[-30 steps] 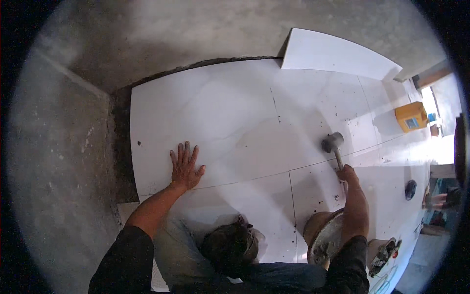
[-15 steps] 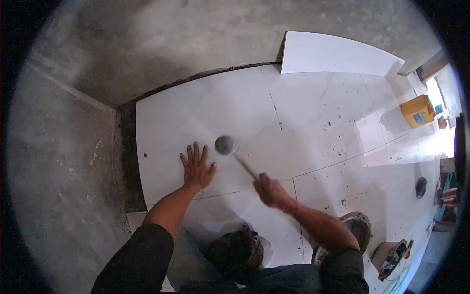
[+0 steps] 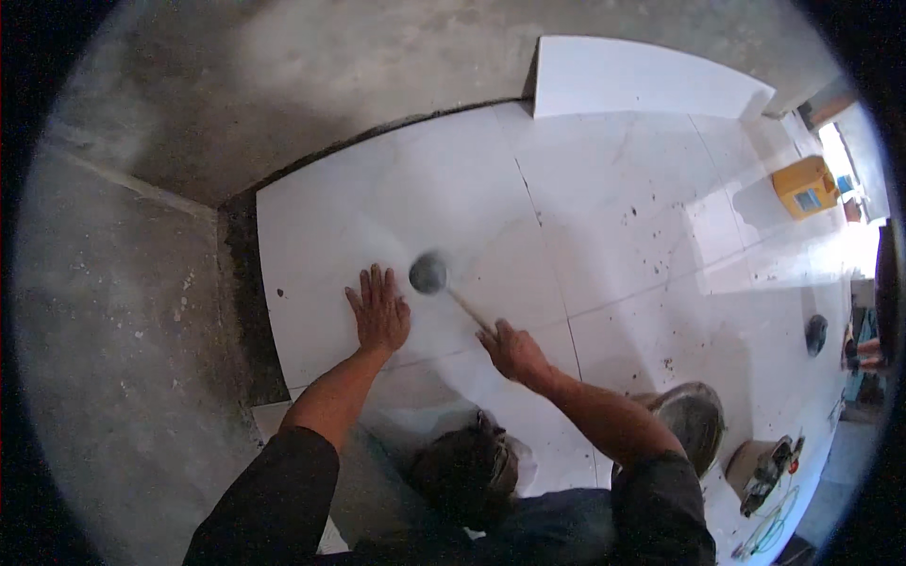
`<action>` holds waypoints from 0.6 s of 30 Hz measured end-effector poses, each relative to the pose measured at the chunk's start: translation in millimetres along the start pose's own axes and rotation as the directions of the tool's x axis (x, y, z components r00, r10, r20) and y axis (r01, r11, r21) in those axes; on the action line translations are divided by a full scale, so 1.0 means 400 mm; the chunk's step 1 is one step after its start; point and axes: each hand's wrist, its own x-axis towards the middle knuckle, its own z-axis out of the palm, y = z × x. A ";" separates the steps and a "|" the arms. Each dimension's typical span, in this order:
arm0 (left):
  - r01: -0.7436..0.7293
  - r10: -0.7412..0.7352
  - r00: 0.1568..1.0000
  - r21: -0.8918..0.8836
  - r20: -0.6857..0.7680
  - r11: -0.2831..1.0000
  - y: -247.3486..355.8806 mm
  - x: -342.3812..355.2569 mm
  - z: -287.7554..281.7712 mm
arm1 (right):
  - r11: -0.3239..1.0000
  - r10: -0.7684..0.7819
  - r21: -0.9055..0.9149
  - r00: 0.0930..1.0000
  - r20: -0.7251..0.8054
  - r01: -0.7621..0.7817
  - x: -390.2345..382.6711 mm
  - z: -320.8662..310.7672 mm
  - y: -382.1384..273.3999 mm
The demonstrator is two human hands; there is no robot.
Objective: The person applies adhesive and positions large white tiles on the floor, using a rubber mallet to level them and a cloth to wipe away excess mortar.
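Note:
My right hand [image 3: 517,354] grips the wooden handle of a rubber mallet [image 3: 429,273]. Its round dark head is just right of my left fingertips, over a large white floor tile [image 3: 359,212]; whether it touches the tile I cannot tell. My left hand [image 3: 380,309] lies flat on that same tile, fingers stretched forward and thumb close to them, holding nothing. Narrow dark joints part this tile from those to its right and nearer to me.
Bare grey walls meet at the left, with a dark gap along the tiles. A loose white tile [image 3: 651,80] leans on the far wall. At right are a yellow jerrycan [image 3: 805,187], a dark round object [image 3: 816,334], a bucket [image 3: 694,424] and a container with tools [image 3: 763,472].
The mallet head has shifted slightly left and my right hand has moved up a little. My left fingers have drawn closer together. The view has tilted slightly.

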 end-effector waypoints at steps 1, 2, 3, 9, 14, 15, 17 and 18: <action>-0.016 0.016 1.000 0.003 0.023 1.000 0.005 -0.009 -0.004 | 0.999 0.010 0.043 1.000 -0.001 -0.010 0.010 0.000 -0.012; 0.015 -0.013 1.000 -0.049 0.024 0.999 0.022 -0.030 -0.002 | 0.997 0.043 0.061 0.999 0.017 -0.044 0.013 0.035 0.004; 0.048 -0.047 0.999 -0.100 0.009 0.994 0.037 -0.042 -0.003 | 0.995 -0.070 0.066 0.996 -0.049 0.073 0.029 0.062 0.018; -0.072 0.079 0.994 -0.089 0.081 0.993 0.010 -0.142 -0.012 | 0.959 0.046 0.285 0.988 -0.147 -0.003 -0.091 0.076 -0.022; -0.355 0.359 0.919 -0.055 0.165 0.933 -0.037 -0.122 -0.039 | 0.947 0.022 0.316 0.978 -0.208 0.046 -0.130 0.101 -0.023; -0.391 0.402 0.902 -0.093 0.161 0.916 -0.041 -0.121 -0.040 | 0.949 0.021 0.313 0.980 -0.198 0.043 -0.125 0.086 -0.036; -0.383 0.394 0.902 -0.092 0.178 0.919 -0.036 -0.117 -0.046 | 0.952 0.031 0.305 0.981 -0.194 0.030 -0.098 0.077 -0.030; -0.371 0.379 0.905 -0.078 0.195 0.925 -0.031 -0.110 -0.048 | 0.972 0.015 0.235 0.988 -0.155 0.022 -0.069 0.088 -0.009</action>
